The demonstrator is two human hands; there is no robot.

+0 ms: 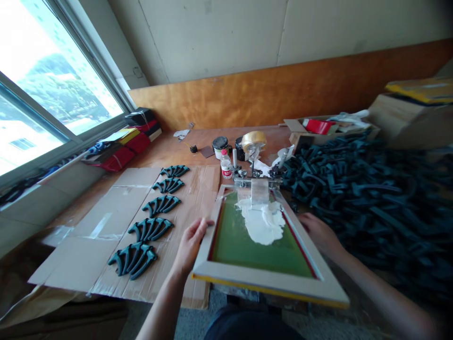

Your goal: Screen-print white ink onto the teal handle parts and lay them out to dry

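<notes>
A screen printing frame (272, 282) with green mesh (230, 241) lies tilted in front of me, its near edge raised. White ink (264, 224) is spread on the mesh below a metal squeegee (259, 191). My left hand (193, 238) is at the frame's left edge, fingers curled together; what they grip is hard to make out. At the right edge is my right hand (316, 231), its fingertips hidden by the frame. Dark green curved handles (132, 259) lie in fanned groups on cardboard (191, 208) to the left.
A big heap of dark green handles (371, 198) fills the right side, with cardboard boxes (410, 118) behind. Beyond the frame are the clamp (242, 182), a red-capped bottle (225, 165), an ink tub (220, 147) and a tape roll (254, 138). Red boxes (118, 158) stand by the window.
</notes>
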